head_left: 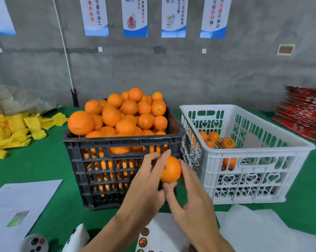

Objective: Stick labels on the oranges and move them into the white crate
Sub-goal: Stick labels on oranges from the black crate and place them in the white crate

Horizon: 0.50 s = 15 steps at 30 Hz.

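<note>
My left hand (147, 180) and my right hand (190, 195) both hold one orange (170, 170) in the air in front of the black crate (121, 160), which is heaped with oranges (117, 115). Fingers of the left hand curl over its left and top side; the right thumb and fingers grip it from the right and below. No label shows on the orange's visible side. To the right stands the white crate (244, 160), holding a few labelled oranges (228, 142). A sheet of round labels (143, 239) lies below my arms.
Yellow foam sleeves (17, 131) lie in a pile at the left. White papers (17, 206) lie at the front left, white foam sheets (262, 230) at the front right. Red flat packs (304, 113) are stacked at the far right. The table has a green cover (44, 170).
</note>
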Each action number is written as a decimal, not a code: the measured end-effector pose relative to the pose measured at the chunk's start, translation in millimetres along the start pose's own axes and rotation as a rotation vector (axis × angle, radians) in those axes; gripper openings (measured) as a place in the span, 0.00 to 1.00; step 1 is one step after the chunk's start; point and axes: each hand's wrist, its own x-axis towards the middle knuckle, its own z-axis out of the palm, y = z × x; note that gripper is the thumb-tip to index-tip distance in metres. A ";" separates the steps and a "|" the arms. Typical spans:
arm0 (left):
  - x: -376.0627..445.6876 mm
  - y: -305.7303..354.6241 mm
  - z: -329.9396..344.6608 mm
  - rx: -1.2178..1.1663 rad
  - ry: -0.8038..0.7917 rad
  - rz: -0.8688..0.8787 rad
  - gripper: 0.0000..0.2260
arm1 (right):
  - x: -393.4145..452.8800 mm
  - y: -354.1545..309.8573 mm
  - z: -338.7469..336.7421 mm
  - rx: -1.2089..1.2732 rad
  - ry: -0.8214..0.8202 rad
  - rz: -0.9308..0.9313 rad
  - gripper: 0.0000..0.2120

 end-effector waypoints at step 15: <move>176.3 -18.3 -82.5 0.604 -0.336 -0.396 0.19 | 98.9 46.0 -74.8 -0.240 0.404 -0.158 0.13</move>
